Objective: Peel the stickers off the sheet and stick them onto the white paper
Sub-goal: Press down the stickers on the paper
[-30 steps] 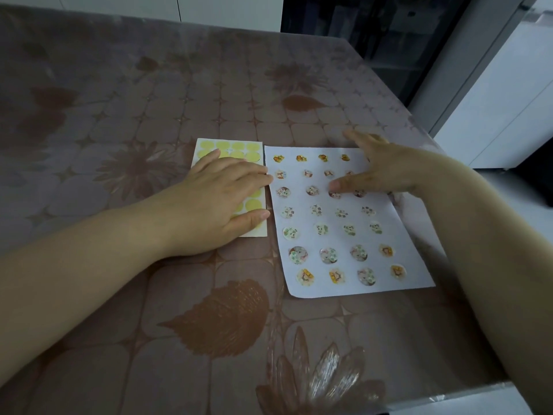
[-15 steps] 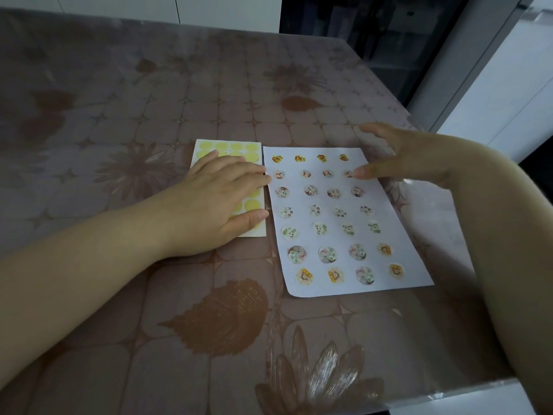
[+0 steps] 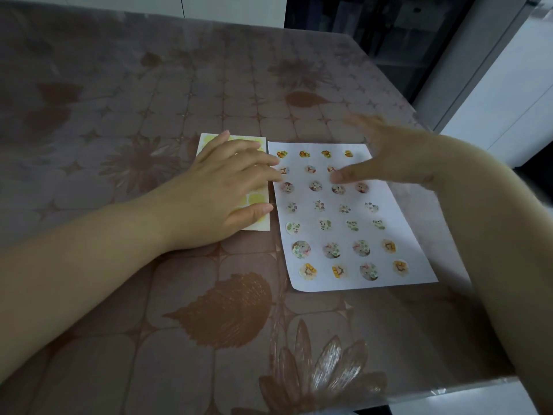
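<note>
Left hand (image 3: 221, 193) pressing sheet (image 3: 258, 199), right hand (image 3: 398, 157) spread — blurred

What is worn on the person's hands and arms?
Nothing visible: the left hand and right hand are bare, no gloves, rings or watch. The left forearm and right forearm show no sleeves. The right hand is blurred, so small details are unclear.

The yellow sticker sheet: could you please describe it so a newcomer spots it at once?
On the brown floral table lies a white paper covered in picture stickers. Left of it, under the left hand, is the smaller yellow sticker sheet, bearing plain yellow circles.
</note>
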Demonstrator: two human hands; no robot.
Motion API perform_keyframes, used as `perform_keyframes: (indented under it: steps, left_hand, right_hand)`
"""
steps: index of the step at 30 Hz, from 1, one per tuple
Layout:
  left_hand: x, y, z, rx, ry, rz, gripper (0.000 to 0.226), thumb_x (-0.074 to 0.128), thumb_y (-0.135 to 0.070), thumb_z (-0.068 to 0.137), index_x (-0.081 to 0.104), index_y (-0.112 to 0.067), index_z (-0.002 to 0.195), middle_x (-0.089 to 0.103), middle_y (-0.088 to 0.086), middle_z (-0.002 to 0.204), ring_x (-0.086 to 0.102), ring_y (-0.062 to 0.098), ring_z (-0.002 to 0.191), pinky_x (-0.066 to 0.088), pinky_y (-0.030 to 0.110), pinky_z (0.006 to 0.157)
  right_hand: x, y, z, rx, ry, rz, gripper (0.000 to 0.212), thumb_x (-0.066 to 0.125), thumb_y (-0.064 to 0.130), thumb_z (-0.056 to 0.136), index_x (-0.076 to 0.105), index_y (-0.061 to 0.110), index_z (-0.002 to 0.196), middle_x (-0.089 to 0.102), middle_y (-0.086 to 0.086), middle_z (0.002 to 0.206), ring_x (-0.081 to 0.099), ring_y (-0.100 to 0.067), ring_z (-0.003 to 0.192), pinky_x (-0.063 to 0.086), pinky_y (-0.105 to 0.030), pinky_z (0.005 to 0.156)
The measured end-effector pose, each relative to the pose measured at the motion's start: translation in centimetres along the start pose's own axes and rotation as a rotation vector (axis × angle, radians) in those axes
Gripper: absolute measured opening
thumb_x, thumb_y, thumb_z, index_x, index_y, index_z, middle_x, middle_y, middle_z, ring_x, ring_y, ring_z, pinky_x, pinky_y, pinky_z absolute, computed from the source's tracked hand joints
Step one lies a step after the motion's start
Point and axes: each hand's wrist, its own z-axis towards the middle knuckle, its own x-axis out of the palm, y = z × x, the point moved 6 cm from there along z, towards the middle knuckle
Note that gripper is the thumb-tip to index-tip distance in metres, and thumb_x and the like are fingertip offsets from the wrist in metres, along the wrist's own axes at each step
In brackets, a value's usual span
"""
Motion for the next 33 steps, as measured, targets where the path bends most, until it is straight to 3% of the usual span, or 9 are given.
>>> perform_keyframes:
  steps: [4, 9, 15, 20, 29, 33]
  left_hand:
    - [-0.5, -0.4, 0.3, 0.043, -0.031, 0.007, 0.043, 0.040, -0.047, 0.088, 0.067, -0.022, 0.109, 0.062, -0.004, 0.125, 0.033, 0.015, 0.127, 0.001, 0.036, 0.113]
    - [-0.5, -0.2, 0.2, 0.043, -0.029, -0.003, 0.045, 0.038, -0.050, 0.088, 0.070, -0.021, 0.101, 0.068, -0.009, 0.111, 0.036, 0.011, 0.126, -0.001, 0.035, 0.114]
    - [-0.4, -0.1, 0.0, 0.036, -0.040, -0.001, 0.044, 0.036, -0.049, 0.089, 0.069, -0.024, 0.104, 0.068, -0.011, 0.112, 0.037, 0.012, 0.127, -0.005, 0.029, 0.114]
    - [-0.3, 0.0, 0.1, 0.035, -0.047, -0.025, 0.045, 0.035, -0.048, 0.089, 0.069, -0.023, 0.103, 0.067, -0.013, 0.112, 0.034, 0.008, 0.126, -0.007, 0.026, 0.114]
    - [-0.2, 0.2, 0.0, 0.035, -0.036, -0.036, 0.045, 0.034, -0.049, 0.089, 0.068, -0.024, 0.105, 0.066, -0.018, 0.116, 0.036, 0.008, 0.128, -0.009, 0.024, 0.114]
    - [-0.2, 0.1, -0.1, 0.033, -0.019, -0.026, 0.046, 0.032, -0.049, 0.090, 0.067, -0.026, 0.108, 0.066, -0.018, 0.116, 0.036, 0.009, 0.129, -0.009, 0.025, 0.114]
  right_hand:
    - [3.1, 4.4, -0.3, -0.136, -0.040, -0.082, 0.106, 0.067, 0.066, 0.062, 0.014, 0.028, 0.146, 0.007, 0.000, 0.157, 0.005, -0.022, 0.144, 0.016, -0.047, 0.114]
    - [4.2, 4.8, 0.4, -0.101, -0.039, -0.113, 0.118, 0.069, 0.067, 0.058, 0.004, 0.028, 0.148, -0.002, -0.002, 0.158, -0.008, -0.023, 0.144, 0.007, -0.049, 0.116]
    - [1.5, 2.6, -0.3, -0.034, -0.059, -0.114, 0.118, 0.065, 0.069, 0.055, 0.005, 0.028, 0.148, 0.003, 0.002, 0.158, 0.004, -0.023, 0.144, 0.014, -0.053, 0.114]
    - [2.0, 1.5, 0.0, 0.023, 0.020, -0.170, 0.120, 0.071, 0.066, 0.054, 0.008, 0.027, 0.147, 0.011, 0.002, 0.156, 0.013, -0.023, 0.142, 0.021, -0.048, 0.111]
    - [2.2, 1.7, 0.1, -0.019, 0.059, -0.115, 0.109, 0.073, 0.061, 0.061, 0.012, 0.030, 0.147, 0.019, 0.006, 0.153, 0.029, -0.022, 0.135, 0.028, -0.043, 0.107]
    - [1.5, 0.3, -0.1, 0.011, 0.125, 0.002, 0.118, 0.075, 0.062, 0.050, 0.010, 0.038, 0.146, 0.021, 0.010, 0.152, 0.033, -0.021, 0.133, 0.033, -0.047, 0.107]
